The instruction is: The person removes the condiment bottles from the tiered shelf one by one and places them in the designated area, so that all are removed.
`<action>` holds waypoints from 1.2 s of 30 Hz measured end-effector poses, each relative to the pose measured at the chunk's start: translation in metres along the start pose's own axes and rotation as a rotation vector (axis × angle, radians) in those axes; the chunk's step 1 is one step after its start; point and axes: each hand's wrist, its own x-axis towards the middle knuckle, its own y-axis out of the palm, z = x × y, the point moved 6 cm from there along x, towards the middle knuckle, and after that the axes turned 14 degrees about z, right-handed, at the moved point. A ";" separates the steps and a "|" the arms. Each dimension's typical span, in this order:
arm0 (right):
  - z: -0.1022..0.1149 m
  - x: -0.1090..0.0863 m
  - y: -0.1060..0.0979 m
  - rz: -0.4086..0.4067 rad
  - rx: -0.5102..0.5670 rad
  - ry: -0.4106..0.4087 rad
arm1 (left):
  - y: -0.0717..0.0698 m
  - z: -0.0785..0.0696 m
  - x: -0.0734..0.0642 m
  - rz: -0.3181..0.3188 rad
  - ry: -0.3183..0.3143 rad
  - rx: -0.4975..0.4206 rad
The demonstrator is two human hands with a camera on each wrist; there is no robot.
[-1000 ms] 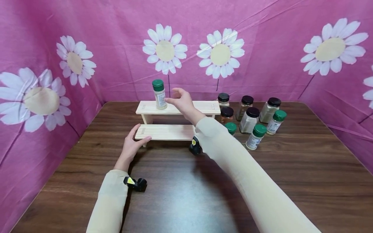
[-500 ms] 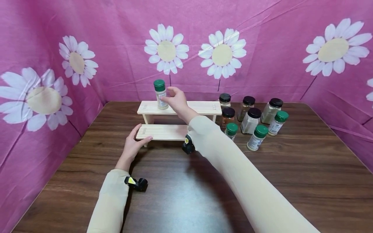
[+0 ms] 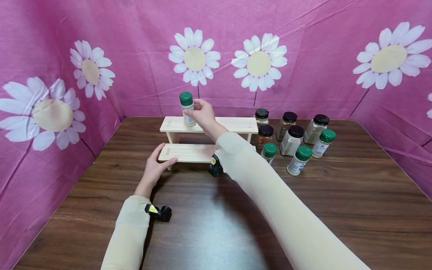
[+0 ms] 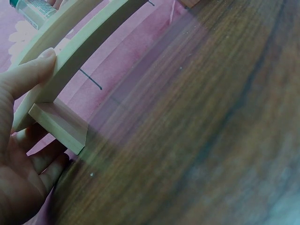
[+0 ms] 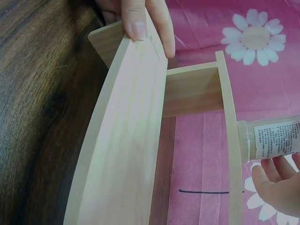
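Note:
A light wooden two-tier rack (image 3: 233, 122) stands on the table. My left hand (image 3: 152, 170) grips the left end of its lower shelf (image 3: 189, 153); in the left wrist view the thumb (image 4: 35, 72) lies along the shelf's edge and the other fingers reach beneath. Upright on the left part of the upper shelf is a spice jar (image 3: 186, 99) with a green cap and a white label. My right hand (image 3: 206, 118) holds this jar from its right side, thumb in front. In the right wrist view, fingers (image 5: 269, 168) touch the jar (image 5: 276, 138) near its base.
Right of the rack stand several spice jars, some with black caps (image 3: 296, 131), others with green caps (image 3: 304, 153). One green-capped jar (image 3: 269, 150) is partly behind my right sleeve. A pink cloth (image 3: 145, 75) with daisies hangs behind the brown wooden table (image 3: 189, 232).
My right hand has moved slightly left and its thumb and fingers have come around the jar. The left hand keeps its hold on the rack. The view has shifted slightly.

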 end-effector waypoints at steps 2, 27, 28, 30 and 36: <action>0.000 -0.001 -0.001 -0.001 -0.004 0.008 | 0.000 0.000 0.000 0.003 0.000 0.002; -0.001 -0.007 -0.002 -0.007 0.031 0.005 | 0.001 0.002 0.000 0.008 -0.022 0.026; -0.001 -0.007 -0.003 -0.011 0.037 0.007 | 0.001 0.002 0.000 0.007 -0.019 0.026; 0.000 -0.009 -0.005 -0.017 0.041 0.011 | 0.001 0.002 0.000 0.006 -0.015 0.022; 0.005 -0.015 -0.012 -0.033 0.073 -0.002 | 0.001 0.000 0.000 0.011 -0.021 0.018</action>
